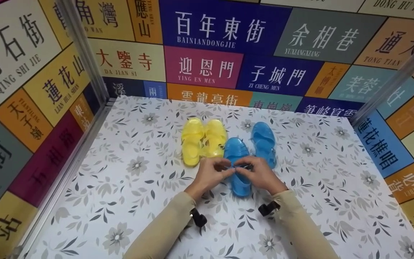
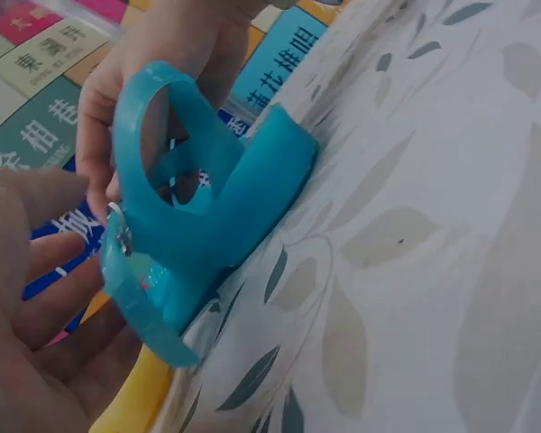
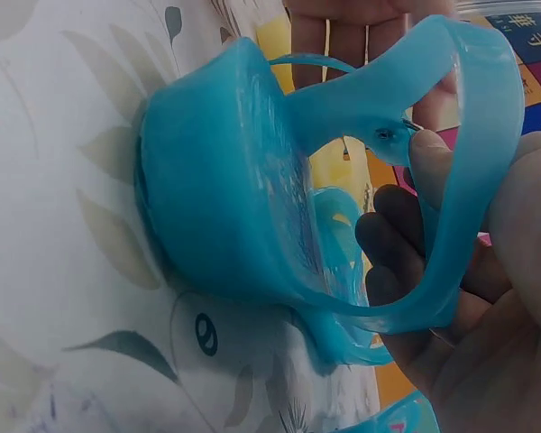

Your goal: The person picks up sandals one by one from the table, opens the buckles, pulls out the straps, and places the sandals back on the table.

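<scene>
A blue sandal [image 1: 241,185] lies on the patterned cloth with both hands over its straps. My left hand [image 1: 210,174] has its thumb and fingers bent around the loose strap end [image 2: 144,302]. A small metal buckle [image 2: 119,230] shows beside its fingertips. My right hand [image 1: 261,174] pinches the strap near the buckle [image 3: 385,133], thumb on one side and fingers curled beneath. The back strap [image 3: 491,108] arches up in front of the right palm. In the head view, the hands meet over the sandal's middle, fingertips almost together, hiding part of the straps.
A second blue sandal [image 1: 263,138] lies just beyond the right hand. Two yellow sandals [image 1: 191,151] stand side by side behind the left hand. White cloth with grey leaves and flowers [image 1: 135,165] covers the table. Panels with street names [image 1: 207,66] wall in the back and sides.
</scene>
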`<state>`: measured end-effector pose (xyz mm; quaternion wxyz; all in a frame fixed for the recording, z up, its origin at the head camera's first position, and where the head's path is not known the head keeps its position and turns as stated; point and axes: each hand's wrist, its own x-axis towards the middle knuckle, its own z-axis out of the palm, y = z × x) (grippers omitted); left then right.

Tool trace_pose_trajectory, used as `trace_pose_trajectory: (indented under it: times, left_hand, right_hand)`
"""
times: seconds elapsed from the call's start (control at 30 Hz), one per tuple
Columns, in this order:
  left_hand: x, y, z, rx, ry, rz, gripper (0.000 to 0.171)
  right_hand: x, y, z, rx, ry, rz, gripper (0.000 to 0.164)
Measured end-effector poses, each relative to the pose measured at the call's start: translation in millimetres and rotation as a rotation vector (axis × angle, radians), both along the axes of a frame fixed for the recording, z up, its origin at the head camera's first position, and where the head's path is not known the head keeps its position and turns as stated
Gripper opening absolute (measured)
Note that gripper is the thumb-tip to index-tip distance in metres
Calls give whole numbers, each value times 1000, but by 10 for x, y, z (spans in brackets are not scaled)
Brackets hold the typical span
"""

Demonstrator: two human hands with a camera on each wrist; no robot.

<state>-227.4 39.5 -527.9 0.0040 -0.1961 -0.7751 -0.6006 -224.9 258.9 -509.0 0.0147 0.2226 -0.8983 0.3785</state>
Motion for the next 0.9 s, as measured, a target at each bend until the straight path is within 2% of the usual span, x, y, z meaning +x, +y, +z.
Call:
trace_pose_trajectory:
  times: [0.1,0.27,0.4,0.57,0.73,0.9]
  left_hand:
    - [0,42,-2,-35,21,-19,24]
    - [-16,87,27,-82,44,-6,18]
    - [-18,106,37,-102,102,-14,14]
    - [-9,101,-9,-83,201,-23,12]
    - [-15,95,-69,-75,274,10,7]
    - [-26,97,-83,-66,292,42,7]
  right_hand:
    - [9,-1,-10,-9,-7,-2,19]
    - [13,4,-10,-39,-10,7,18]
    - [16,19,-7,-50,4,7,16]
    - [13,8,-15,-48,17,2,17]
    - [3,-11,-27,-69,37,21,21]
    - [-1,-9,-32,-98,43,19,17]
